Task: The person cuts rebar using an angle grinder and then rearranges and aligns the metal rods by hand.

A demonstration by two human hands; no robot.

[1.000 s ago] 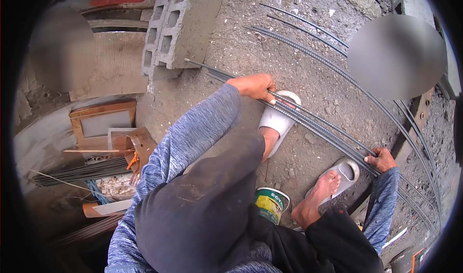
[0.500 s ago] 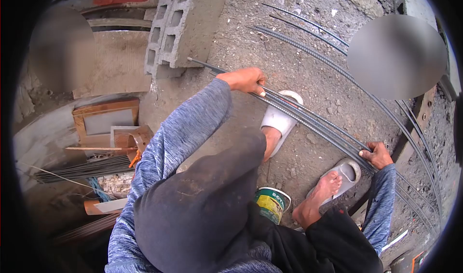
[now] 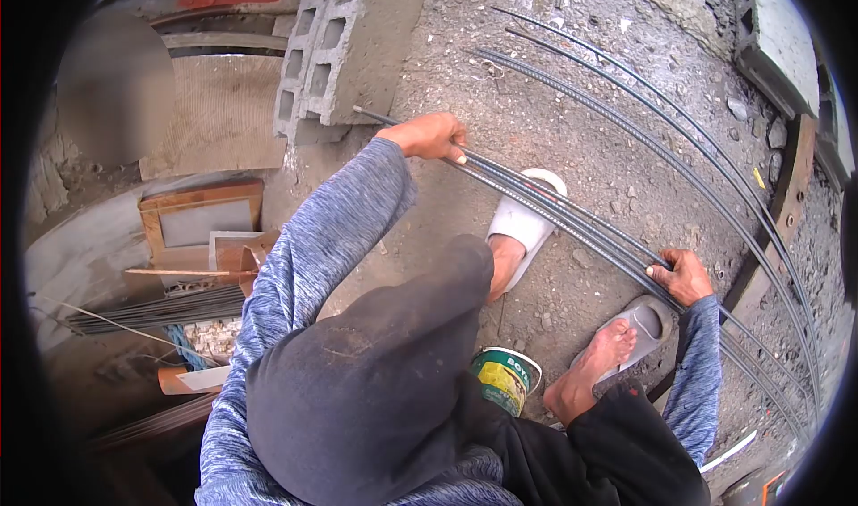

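A bundle of several ribbed steel rebars [image 3: 572,217] slants across in front of my legs, over the front of one slipper [image 3: 521,224]. My left hand [image 3: 427,137] is closed around the bundle near its upper-left end, where one bar tip sticks out toward the concrete blocks. Farther down the bundle, my right hand [image 3: 684,278] grips it with the thumb on top, close above the other slipper [image 3: 645,334]. The bars run on past the right hand to the lower right.
Several loose rebars [image 3: 626,129] lie on the dirt ground beyond the bundle. Hollow concrete blocks [image 3: 375,50] stand at the upper left, with another block [image 3: 776,46] at the upper right. A rusty steel beam [image 3: 791,184] lies at the right. A small labelled bucket [image 3: 502,381] stands between my legs.
My left hand has shifted a little up and left along the bars. My right hand has also slid slightly up and left. Both stay closed on the bundle.
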